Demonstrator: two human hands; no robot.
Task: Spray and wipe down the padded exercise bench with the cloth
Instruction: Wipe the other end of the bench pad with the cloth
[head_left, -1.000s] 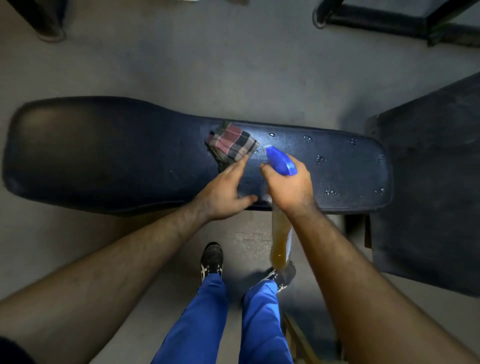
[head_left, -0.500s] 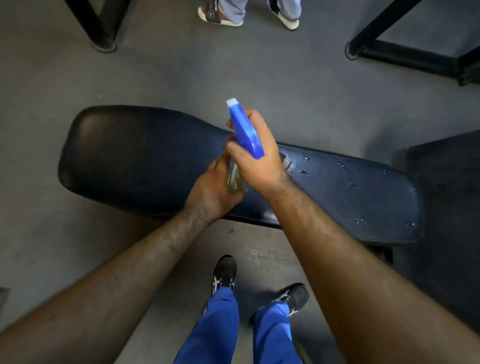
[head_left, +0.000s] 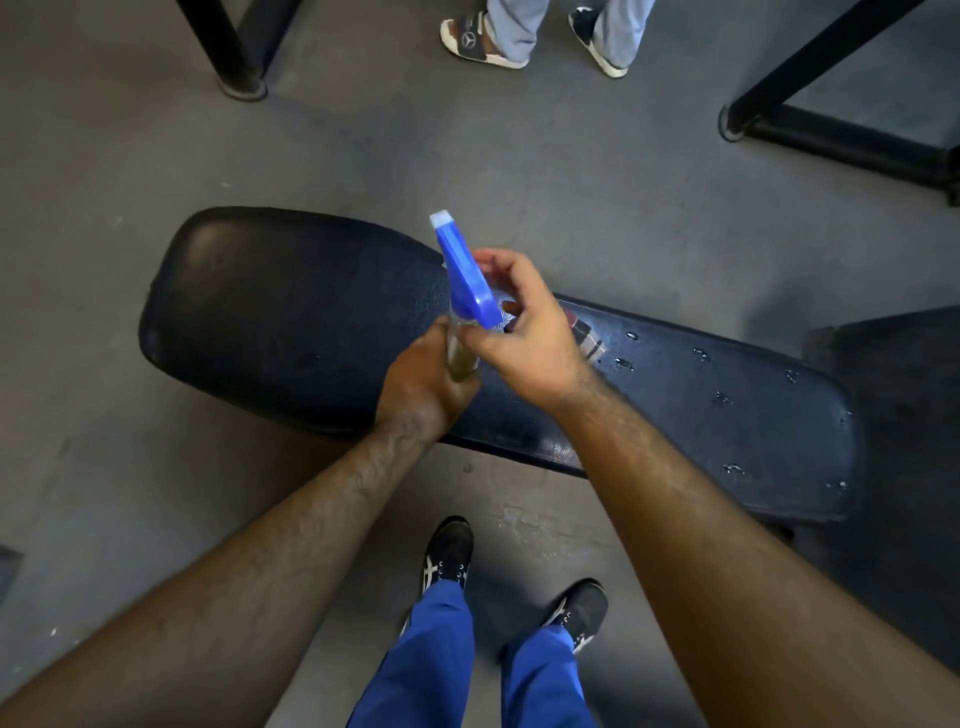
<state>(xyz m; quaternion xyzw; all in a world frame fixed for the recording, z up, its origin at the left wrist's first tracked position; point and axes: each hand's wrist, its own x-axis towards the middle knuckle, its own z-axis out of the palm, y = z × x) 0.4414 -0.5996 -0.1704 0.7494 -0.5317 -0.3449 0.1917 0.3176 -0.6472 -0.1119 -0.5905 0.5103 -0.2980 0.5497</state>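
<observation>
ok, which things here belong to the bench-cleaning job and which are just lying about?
Job: bench, spray bottle held by left hand and right hand, plaid cloth on the bench.

Not part of it: black frame legs, another person's feet.

A gym or fitness room is indicated — a long padded exercise bench (head_left: 291, 317) in black vinyl is seen mid-frame on a grey concrete floor (head_left: 597, 176). Black steel equipment frames (head_left: 831, 130) are seen upper right and upper left — a bystander's feet (head_left: 483, 41) at top.
</observation>
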